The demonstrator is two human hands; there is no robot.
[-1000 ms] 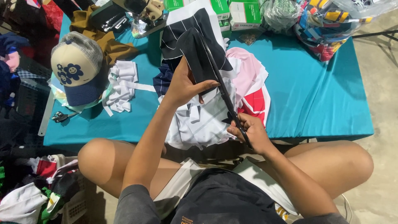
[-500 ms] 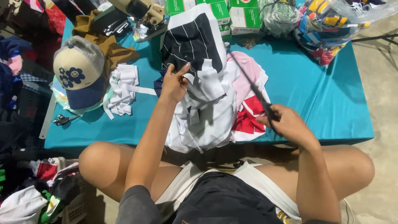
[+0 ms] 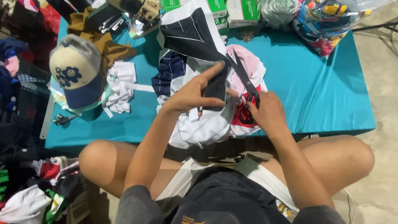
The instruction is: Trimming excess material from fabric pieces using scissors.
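A dark cloth [image 3: 215, 85] is pinched by the left hand [image 3: 195, 93], thumb below and fingers stretched along its top edge, and is held up over the middle of the teal desk [image 3: 315, 83]. The cloth runs on upward into a larger dark pinstriped piece [image 3: 188, 35] lying toward the far edge of the desk. Scissors [image 3: 244, 81] are gripped by the right hand [image 3: 267, 112], which is closed around the handles; the blades are pointed up and to the left and are met with the right edge of the cloth. Whether the blades are parted cannot be told.

Under both hands a heap of white fabric [image 3: 203, 128] is spread, and it hangs over the near edge of the desk. A navy striped piece [image 3: 170, 70] is seen at the heap's left, and pink fabric [image 3: 251, 64] with a red and white piece [image 3: 240, 118] at its right, just below the scissors.

To the left a cap [image 3: 76, 70], cream in front with blue flowers and a navy brim, is set on the desk. Beside it white strips [image 3: 120, 85] are piled. Brown cloth [image 3: 105, 41] lies behind the cap. Green and white boxes [image 3: 236, 10] and a clear bag [image 3: 331, 20] of coloured fabric are ranged along the far edge.
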